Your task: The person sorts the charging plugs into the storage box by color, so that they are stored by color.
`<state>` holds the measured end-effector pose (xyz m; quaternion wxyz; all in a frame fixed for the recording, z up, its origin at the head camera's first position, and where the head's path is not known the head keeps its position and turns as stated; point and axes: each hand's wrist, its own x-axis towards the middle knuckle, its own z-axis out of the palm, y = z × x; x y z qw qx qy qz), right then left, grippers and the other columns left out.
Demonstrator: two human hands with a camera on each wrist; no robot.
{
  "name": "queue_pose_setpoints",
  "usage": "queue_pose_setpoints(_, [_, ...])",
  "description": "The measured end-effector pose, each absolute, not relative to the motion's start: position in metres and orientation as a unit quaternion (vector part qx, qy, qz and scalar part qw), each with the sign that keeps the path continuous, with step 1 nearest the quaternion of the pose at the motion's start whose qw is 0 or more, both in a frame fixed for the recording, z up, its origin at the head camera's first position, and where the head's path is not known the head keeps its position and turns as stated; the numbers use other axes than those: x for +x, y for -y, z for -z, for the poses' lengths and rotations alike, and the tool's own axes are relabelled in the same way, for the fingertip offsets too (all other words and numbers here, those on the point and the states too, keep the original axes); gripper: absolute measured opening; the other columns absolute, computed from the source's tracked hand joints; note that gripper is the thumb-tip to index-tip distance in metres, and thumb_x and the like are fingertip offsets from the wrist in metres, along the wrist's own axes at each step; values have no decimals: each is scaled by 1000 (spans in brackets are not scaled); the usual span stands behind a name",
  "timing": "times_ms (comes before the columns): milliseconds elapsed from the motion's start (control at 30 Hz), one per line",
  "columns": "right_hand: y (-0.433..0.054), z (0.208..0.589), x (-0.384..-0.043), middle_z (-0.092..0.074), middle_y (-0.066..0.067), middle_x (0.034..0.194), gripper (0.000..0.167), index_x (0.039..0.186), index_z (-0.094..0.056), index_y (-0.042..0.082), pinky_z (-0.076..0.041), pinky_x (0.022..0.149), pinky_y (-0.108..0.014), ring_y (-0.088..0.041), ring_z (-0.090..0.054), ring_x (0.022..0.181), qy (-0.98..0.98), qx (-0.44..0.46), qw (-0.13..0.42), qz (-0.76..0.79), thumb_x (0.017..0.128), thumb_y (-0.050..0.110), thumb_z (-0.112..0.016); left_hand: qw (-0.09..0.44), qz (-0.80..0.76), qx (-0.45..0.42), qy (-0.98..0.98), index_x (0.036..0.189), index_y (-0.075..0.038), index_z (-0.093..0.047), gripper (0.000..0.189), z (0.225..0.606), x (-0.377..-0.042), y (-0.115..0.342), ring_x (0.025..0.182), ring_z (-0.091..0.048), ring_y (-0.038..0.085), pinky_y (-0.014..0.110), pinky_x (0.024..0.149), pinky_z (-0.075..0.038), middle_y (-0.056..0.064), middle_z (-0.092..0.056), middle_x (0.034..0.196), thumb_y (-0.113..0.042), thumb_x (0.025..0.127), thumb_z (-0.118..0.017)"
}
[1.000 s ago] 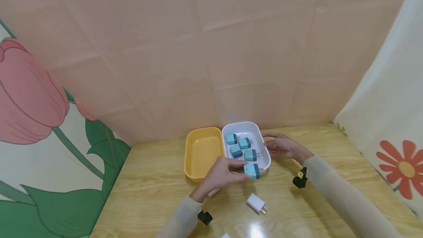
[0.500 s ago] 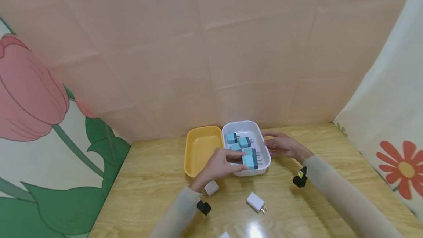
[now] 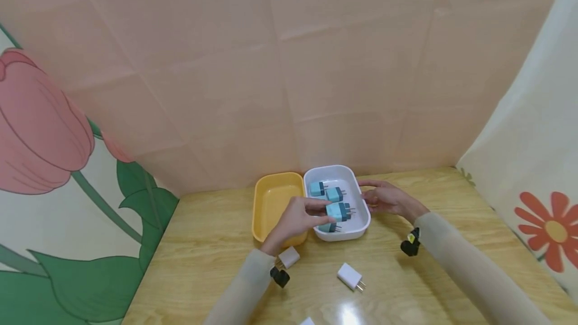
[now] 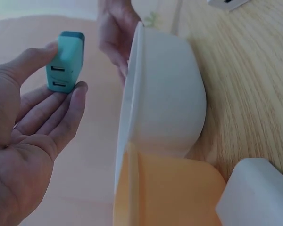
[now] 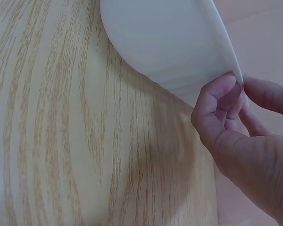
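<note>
In the head view my left hand (image 3: 295,218) pinches a teal USB wall charger (image 3: 334,211) over the near half of a white plastic tub (image 3: 338,236). The left wrist view shows the charger (image 4: 66,63) between thumb and fingers, its two USB ports towards the camera, raised beyond the tub's rim. Several similar teal chargers (image 3: 334,194) lie in the tub, some partly hidden by the hand and the held one. My right hand (image 3: 388,198) is at the tub's right side; in the right wrist view its thumb and fingers pinch the rim (image 5: 228,44).
A yellow tub (image 3: 276,205) stands against the white one's left side. On the wooden table (image 3: 203,245) lie a white charger (image 3: 349,277), another white charger (image 3: 289,257) near my left wrist, and a white piece (image 3: 307,321) cut off at the bottom edge.
My left hand has carried the teal charger from the tub's near edge back over it, slightly left. A white charger by the left wrist has come into fuller view. The right hand stays put.
</note>
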<state>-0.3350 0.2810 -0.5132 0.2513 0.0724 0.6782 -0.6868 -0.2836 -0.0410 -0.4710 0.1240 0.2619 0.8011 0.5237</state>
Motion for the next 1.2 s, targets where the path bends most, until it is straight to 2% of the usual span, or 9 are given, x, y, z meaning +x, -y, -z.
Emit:
queue_pose_setpoints(200, [-283,513,-333,-55,-16,141,66,166,-28,10,-61,89,-33,-20,-61,103,-691,60,254,674,106,10,-57,129,-523,246,-806,126,-28,-78,44,475,-289,40,97,-76,4,24,88,-63,-10,-80,116,-39,85,-89])
queue_pose_setpoints(400, [-283,513,-335,-53,-17,144,65,165,-31,12,-61,90,-33,-22,-59,106,-689,67,252,676,106,12,-59,126,-517,238,-812,126,-26,-78,43,480,-296,38,97,-75,4,25,89,-63,-10,-80,114,-38,86,-88])
queue_pose_setpoints(633, [-283,514,-335,-58,-11,130,65,165,-32,11,-61,88,-32,-22,-59,102,-686,71,254,678,105,12,-60,127,-510,235,-818,126,-23,-78,43,485,-304,32,95,-75,3,24,87,-63,-10,-80,108,-35,86,-88])
queue_pose_setpoints(800, [-283,513,-335,-59,-10,126,65,164,-32,11,-61,88,-32,-21,-59,101,-684,66,255,680,106,11,-59,126,-496,237,-826,126,-21,-78,43,486,-309,28,93,-74,3,23,87,-63,-9,-80,105,-35,87,-88])
queue_pose_setpoints(967, [-283,513,-336,-59,-8,120,64,164,-34,11,-60,87,-32,-20,-59,99,-683,68,253,682,105,9,-59,123,-479,243,-834,127,-20,-77,44,486,-315,23,95,-73,3,25,90,-63,-7,-80,107,-36,87,-87])
queue_pose_setpoints(1200, [-281,512,-334,-59,-5,114,66,166,-28,9,-60,85,-30,-17,-57,95,-681,55,259,683,106,9,-57,112,-445,273,-845,124,-20,-79,41,491,-321,16,97,-73,2,25,91,-62,-6,-81,110,-38,87,-87])
